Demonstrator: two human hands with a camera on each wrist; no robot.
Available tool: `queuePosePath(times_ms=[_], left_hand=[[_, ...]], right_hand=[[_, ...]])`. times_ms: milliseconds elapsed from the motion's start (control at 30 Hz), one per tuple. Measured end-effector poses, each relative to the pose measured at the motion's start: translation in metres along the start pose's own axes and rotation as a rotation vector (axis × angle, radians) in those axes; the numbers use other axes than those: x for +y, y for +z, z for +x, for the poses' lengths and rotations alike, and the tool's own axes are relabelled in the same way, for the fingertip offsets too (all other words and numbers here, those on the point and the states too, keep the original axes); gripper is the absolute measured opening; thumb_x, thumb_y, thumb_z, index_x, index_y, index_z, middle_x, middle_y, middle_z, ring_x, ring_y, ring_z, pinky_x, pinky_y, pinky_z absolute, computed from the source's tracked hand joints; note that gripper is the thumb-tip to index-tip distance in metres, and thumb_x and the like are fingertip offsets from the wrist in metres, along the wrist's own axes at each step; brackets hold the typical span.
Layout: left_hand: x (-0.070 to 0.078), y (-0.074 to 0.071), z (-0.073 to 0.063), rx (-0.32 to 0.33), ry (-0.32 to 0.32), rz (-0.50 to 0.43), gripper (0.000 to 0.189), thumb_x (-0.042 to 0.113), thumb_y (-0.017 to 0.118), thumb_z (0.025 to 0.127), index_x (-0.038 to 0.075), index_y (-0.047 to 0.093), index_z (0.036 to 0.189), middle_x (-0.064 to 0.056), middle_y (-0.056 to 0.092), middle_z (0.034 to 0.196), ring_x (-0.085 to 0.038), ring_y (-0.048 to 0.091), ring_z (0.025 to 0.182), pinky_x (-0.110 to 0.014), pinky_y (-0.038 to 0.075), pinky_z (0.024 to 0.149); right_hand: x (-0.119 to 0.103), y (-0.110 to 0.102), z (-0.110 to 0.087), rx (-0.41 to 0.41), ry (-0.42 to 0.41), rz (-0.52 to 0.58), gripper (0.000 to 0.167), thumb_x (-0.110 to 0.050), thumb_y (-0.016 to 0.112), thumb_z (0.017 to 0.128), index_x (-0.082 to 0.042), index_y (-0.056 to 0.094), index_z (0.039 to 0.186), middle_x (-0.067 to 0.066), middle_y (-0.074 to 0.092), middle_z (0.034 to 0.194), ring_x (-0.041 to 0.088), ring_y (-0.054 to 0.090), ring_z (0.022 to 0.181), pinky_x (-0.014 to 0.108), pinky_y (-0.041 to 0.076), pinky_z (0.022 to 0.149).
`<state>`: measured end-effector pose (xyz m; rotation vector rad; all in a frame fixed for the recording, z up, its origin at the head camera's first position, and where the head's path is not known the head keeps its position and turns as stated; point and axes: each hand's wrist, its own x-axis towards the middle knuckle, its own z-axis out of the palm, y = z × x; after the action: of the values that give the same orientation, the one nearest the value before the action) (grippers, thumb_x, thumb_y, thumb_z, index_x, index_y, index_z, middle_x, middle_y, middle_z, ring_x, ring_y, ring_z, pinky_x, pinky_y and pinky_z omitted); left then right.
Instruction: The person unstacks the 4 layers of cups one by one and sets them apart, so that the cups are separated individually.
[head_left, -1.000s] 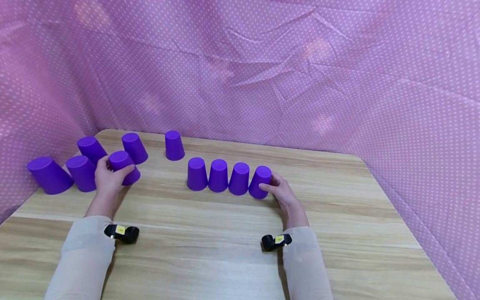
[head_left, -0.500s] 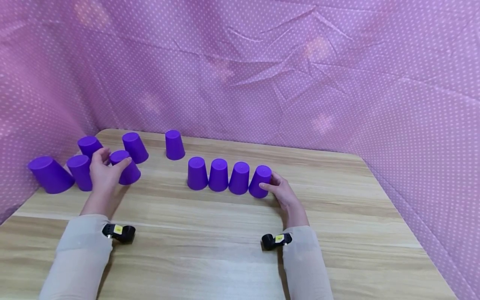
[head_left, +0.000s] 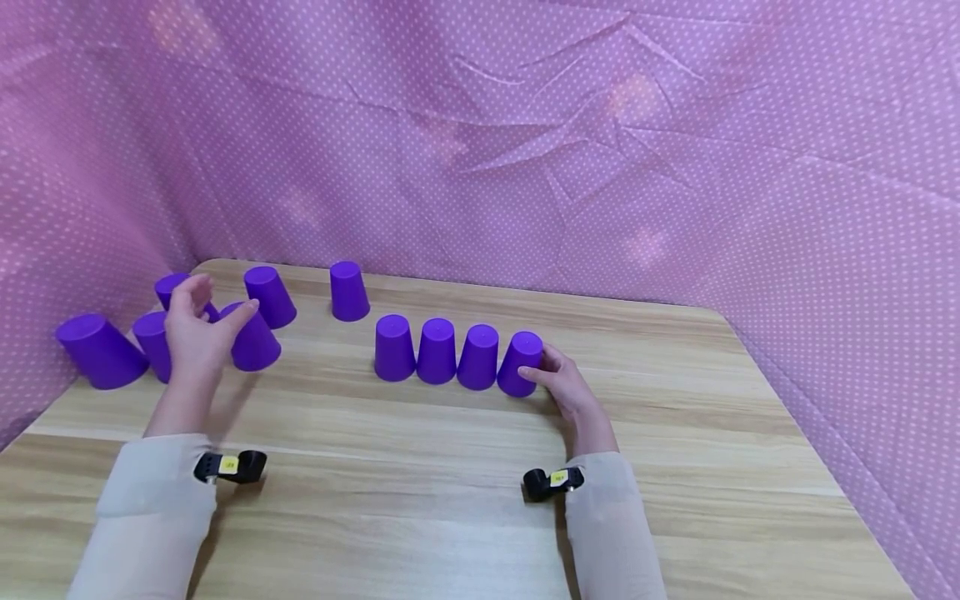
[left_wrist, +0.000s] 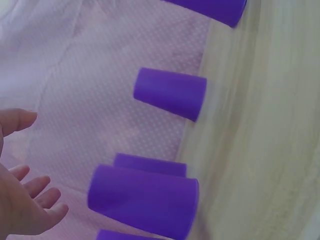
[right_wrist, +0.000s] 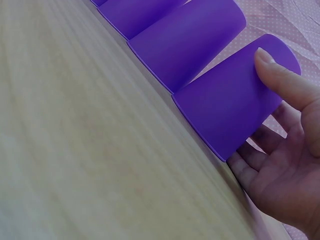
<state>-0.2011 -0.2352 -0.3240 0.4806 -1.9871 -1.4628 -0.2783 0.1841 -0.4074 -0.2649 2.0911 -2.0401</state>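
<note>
The person's right hand [head_left: 566,387] gripped the rightmost purple cup [head_left: 516,367] in a row of four [head_left: 437,354] on the table [head_left: 405,475]. The left hand [head_left: 195,337], loosely spread, hovered just beside another cup [head_left: 256,345] at left.

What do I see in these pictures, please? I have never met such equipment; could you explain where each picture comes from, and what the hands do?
There is no robot here, only a person working barehanded. The widest picture comes from a camera on the head, looking forward and down. The other two come from small black cameras worn on the wrists. On the wooden table stand ten purple cups, all upside down; four form a row. The right hand holds the row's rightmost cup between thumb and fingers. The left hand, thumb and fingers apart, is near other cups and holds nothing. A pink dotted cloth hangs behind the table.
</note>
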Motion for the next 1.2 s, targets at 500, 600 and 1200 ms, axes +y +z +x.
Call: queuePosePath(times_ms=[500, 600, 1200], left_hand=[[0.016, 0.022, -0.023, -0.193, 0.083, -0.086, 0.061, 0.01, 0.066, 0.076, 0.005, 0.035, 0.127, -0.009, 0.042, 0.127, -0.014, 0.038, 0.114, -0.029, 0.027, 0.098], [0.013, 0.031, -0.027, -0.255, 0.117, -0.112, 0.06, 0.009, 0.066, 0.076, 0.005, 0.035, 0.127, -0.011, 0.043, 0.126, -0.015, 0.039, 0.113, -0.031, 0.027, 0.097], [-0.007, 0.091, -0.037, -0.6, 0.11, -0.062, 0.064, 0.014, 0.066, 0.076, -0.005, 0.031, 0.126, -0.023, 0.037, 0.126, -0.034, 0.031, 0.117, -0.046, 0.022, 0.098]], right_hand=[[0.003, 0.002, 0.001, 0.011, -0.009, 0.009, 0.053, 0.0, 0.062, 0.074, 0.0, 0.043, 0.123, 0.019, 0.049, 0.114, 0.025, 0.044, 0.106, 0.033, 0.03, 0.095], [0.0, 0.002, 0.0, 0.004, -0.01, 0.004, 0.052, 0.0, 0.062, 0.075, 0.0, 0.042, 0.124, 0.02, 0.048, 0.115, 0.025, 0.044, 0.107, 0.032, 0.03, 0.095], [0.001, 0.002, 0.002, 0.016, -0.007, 0.005, 0.053, 0.001, 0.062, 0.075, -0.001, 0.043, 0.124, 0.019, 0.047, 0.117, 0.026, 0.043, 0.109, 0.033, 0.028, 0.096]])
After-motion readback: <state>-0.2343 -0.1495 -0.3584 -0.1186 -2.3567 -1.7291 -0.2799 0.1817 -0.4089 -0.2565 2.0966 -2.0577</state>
